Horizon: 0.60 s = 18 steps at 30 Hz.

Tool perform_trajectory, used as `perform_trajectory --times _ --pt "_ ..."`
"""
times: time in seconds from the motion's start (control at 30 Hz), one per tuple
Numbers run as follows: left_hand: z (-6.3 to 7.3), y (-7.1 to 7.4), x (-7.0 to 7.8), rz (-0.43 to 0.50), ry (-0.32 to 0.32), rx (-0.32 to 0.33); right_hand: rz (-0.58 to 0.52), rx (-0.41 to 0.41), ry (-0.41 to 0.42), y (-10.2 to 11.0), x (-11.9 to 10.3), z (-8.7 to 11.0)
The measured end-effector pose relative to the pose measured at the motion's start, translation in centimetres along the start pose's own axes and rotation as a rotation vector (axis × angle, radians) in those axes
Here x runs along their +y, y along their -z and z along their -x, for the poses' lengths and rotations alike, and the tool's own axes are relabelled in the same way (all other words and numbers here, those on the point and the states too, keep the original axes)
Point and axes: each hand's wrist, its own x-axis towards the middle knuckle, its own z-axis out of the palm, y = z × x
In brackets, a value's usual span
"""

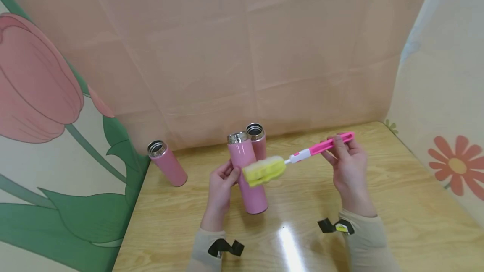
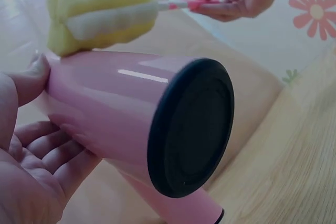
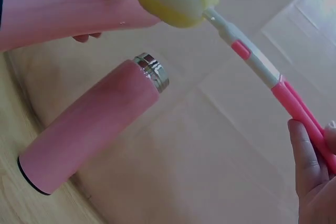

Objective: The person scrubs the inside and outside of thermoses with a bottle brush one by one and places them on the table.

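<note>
My left hand (image 1: 221, 192) grips a pink thermos bottle (image 1: 247, 198) by its side, lifted and tilted, with its black base (image 2: 191, 127) facing the left wrist camera. The bottle's steel neck (image 1: 237, 137) points up and away. In my right hand (image 1: 349, 167) is a sponge bottle brush, its pink handle (image 1: 319, 147) pinched between thumb and fingers. The brush's yellow and white sponge head (image 1: 264, 171) lies across the side of the held bottle; in the left wrist view the sponge (image 2: 100, 17) meets the pink wall.
A second pink bottle (image 3: 89, 124) stands upright behind the held one, its mouth uncovered. Another open pink bottle (image 1: 170, 165) stands at the table's left side. The wooden table (image 1: 162, 226) meets a beige cloth backdrop (image 1: 204, 74) at the back, with painted walls on both sides.
</note>
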Motion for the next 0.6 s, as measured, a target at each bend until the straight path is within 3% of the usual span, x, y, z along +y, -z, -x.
perform_trajectory --times 0.23,0.6 --pt "-0.08 -0.12 0.01 0.065 0.033 0.087 0.106 -0.132 -0.028 0.47 0.1 -0.02" --pt "-0.23 -0.22 -0.13 0.131 0.052 0.123 0.284 -0.24 -0.055 0.94 -0.07 -0.17"
